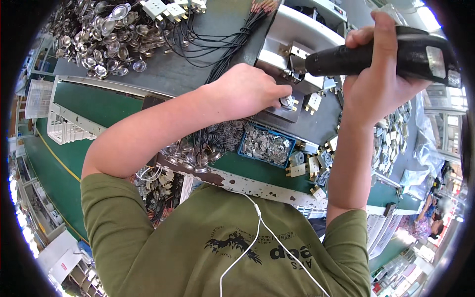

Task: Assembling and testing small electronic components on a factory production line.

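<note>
My right hand [378,74] is wrapped around a black electric screwdriver [363,57], held level with its narrow end toward the left. That end reaches the middle of a silver metal fixture [282,32], where a pale part sits. Lower down, my left hand [250,91] is closed, its thumb and fingers pinching a plug [288,103] with brass pins over a dark block. My fingers hide much of this plug. Just right of it lies a white plug [312,102], touched by neither hand.
Round silver metal parts [116,42] are heaped at the far left, beside black cables [225,47]. Nearer me stands a blue tray [242,151] of small metal pieces. Several loose plugs [297,171] lie right of it, and more parts [393,133] beyond my right forearm.
</note>
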Demonstrator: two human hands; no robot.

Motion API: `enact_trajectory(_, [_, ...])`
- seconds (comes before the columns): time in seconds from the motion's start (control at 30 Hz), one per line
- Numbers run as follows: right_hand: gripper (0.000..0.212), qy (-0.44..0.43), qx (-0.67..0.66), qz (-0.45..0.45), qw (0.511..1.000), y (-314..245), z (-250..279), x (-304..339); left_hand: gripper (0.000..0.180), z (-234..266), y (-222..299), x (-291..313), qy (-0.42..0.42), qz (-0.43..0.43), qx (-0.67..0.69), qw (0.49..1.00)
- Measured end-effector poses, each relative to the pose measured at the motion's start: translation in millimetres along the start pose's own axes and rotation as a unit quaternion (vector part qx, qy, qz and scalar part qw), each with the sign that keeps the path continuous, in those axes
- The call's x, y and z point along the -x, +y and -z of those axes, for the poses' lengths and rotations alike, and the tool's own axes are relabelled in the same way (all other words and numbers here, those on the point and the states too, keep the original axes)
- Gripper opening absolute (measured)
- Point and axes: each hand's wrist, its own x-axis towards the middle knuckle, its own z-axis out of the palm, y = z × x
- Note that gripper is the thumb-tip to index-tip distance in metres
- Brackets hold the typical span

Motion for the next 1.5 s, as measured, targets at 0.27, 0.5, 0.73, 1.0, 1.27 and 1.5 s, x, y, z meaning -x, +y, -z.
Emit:
enact_trajectory(0.27, [0.024, -0.005, 0.023, 0.0, 1.0, 3.1, 1.0, 3.5, 0.027, 1.8, 2.8, -1.7, -0.031, 0.012, -0.005, 0.999])
enact_trajectory(0.5, [0.021, -0.005, 0.049, -0.002, 0.999, 5.7, -3.9, 6.2, 0.028, 0.1, -0.2, -1.3, -0.031, 0.006, -0.008, 0.999])
enact_trajectory(0.73, [0.023, -0.009, 0.072, -0.001, 0.997, 8.3, -14.3, 13.3, 0.027, 3.1, -1.6, 1.3, -0.054, 0.051, 0.003, 0.997])
enact_trajectory(1.0, [0.014, -0.094, 0.126, -0.067, 0.985, 11.8, 7.0, 11.6, 0.023, -16.3, 1.5, -3.8, 0.01, -0.009, -0.012, 1.0])
enact_trajectory(1.27, [0.019, -0.064, 0.107, -0.124, 0.984, -27.0, 16.9, 14.9, 0.028, -3.4, -0.9, 0.8, -0.025, 0.006, -0.029, 0.999])
enact_trajectory(1.5, [0.014, -0.046, 0.057, -0.055, 0.996, -16.8, 24.0, 31.5, 0.024, -9.9, -10.1, 1.9, 0.052, -0.015, -0.025, 0.998])
